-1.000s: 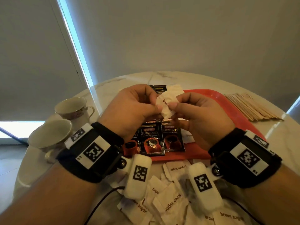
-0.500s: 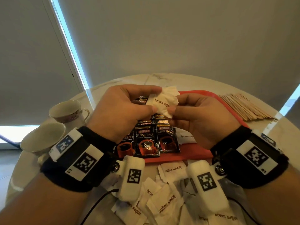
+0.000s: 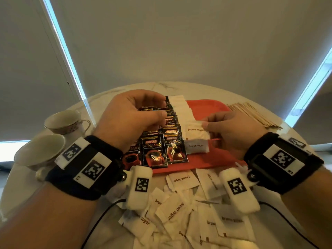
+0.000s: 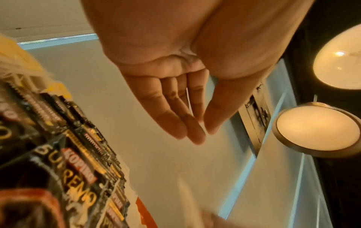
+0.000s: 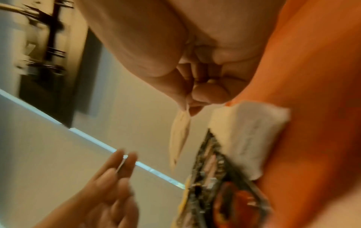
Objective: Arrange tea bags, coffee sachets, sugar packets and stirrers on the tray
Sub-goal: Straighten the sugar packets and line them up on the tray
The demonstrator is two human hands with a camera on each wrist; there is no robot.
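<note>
Fingers of the left hand (image 3: pixel 133 121) are straight and relaxed with nothing in them, as the left wrist view shows (image 4: pixel 175 117); the hand hovers palm down over the coffee sachets (image 3: pixel 164 141). Fingers of the right hand (image 3: pixel 235 130) are curled, and thumb and forefinger pinch one brown sugar packet (image 3: pixel 195 131) by its right edge, held low over the red tray (image 3: pixel 206 106); in the right wrist view the packet hangs edge-on from the pinch (image 5: pixel 179 135).

At the far left of the tabletop (image 3: pixel 111 96) stand two teacups (image 3: pixel 53 139). On the tray, the dark sachets lie in overlapping rows running away from the person, filling its left part. Just right of them a column of white packets (image 3: pixel 181 108) runs front to back, and another brown sugar packet (image 3: pixel 196 147) lies flat at the near end. Wooden stirrers (image 3: pixel 251 115) lie in a bundle on the tabletop right of the tray. Loose sugar packets (image 3: pixel 179 209) are heaped on the tabletop at the near edge, below both wrists.
</note>
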